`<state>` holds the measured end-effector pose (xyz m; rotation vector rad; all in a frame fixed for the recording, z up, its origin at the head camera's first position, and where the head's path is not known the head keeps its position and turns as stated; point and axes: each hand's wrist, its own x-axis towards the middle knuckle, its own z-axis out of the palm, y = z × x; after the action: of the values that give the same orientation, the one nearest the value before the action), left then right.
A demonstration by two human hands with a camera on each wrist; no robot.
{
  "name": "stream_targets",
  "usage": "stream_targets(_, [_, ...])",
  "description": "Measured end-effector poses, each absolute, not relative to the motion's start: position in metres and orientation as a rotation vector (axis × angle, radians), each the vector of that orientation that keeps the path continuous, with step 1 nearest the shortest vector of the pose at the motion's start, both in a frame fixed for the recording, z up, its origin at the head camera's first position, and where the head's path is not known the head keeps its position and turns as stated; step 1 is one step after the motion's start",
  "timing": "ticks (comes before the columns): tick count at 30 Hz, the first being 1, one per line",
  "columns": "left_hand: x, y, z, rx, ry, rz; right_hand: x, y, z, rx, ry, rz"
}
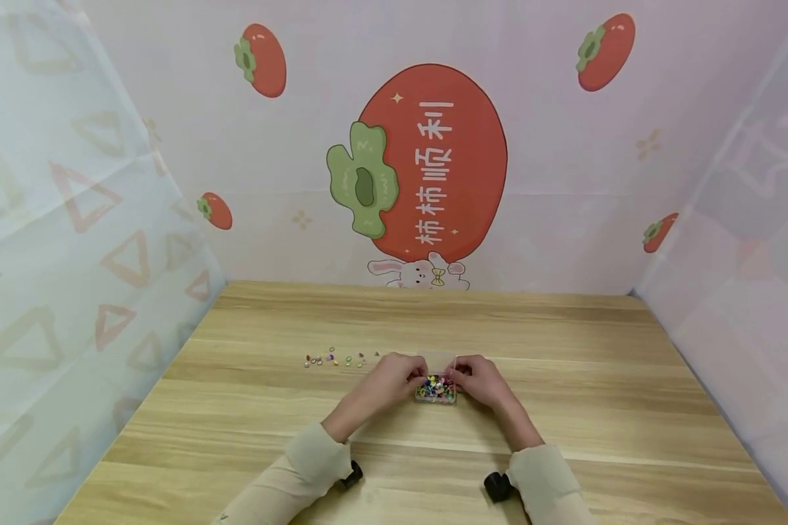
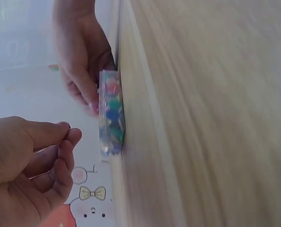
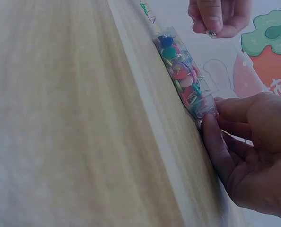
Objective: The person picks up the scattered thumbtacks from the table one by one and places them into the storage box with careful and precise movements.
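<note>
Closest to the camera, beige sleeves (image 1: 295, 474) on both forearms, with black wrist devices (image 1: 497, 487) beside the cuffs. Past these, the left hand (image 1: 394, 373) and the right hand (image 1: 481, 375), at opposite ends of a small clear plastic box (image 1: 435, 400), near the middle of the wood-grain surface (image 1: 565, 430). In the left hand, a tiny metallic piece (image 3: 211, 34), pinched between thumb and fingertip, just beside the box but apart from it; too small to name more closely. In the right hand, the right end of the box, grasped between thumb and fingers. Inside, a crowded heap of colourful trinkets (image 1: 436, 386) in blue, green, red, yellow and pink, some with rounded heads. Along the far side, a translucent lid (image 1: 441, 359), raised. A little farther off, to the left of the left hand, a loose scatter of tiny trinkets (image 1: 330, 358), some ring-shaped. At the back, a pale backdrop (image 1: 538, 233) with red persimmons, the large persimmon (image 1: 466, 168) bearing white Chinese lettering, and below it a white rabbit (image 1: 415, 275) with a yellow bow.
</note>
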<state>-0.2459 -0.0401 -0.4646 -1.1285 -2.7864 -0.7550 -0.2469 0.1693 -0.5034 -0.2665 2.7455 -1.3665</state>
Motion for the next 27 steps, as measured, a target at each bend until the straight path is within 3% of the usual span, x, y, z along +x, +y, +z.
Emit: stream_targets(27, [-0.245,-0.005,-0.473,-1.071,-2.744,-0.738,-0.248,0.172,-0.503,-0.323,2.742,-1.364])
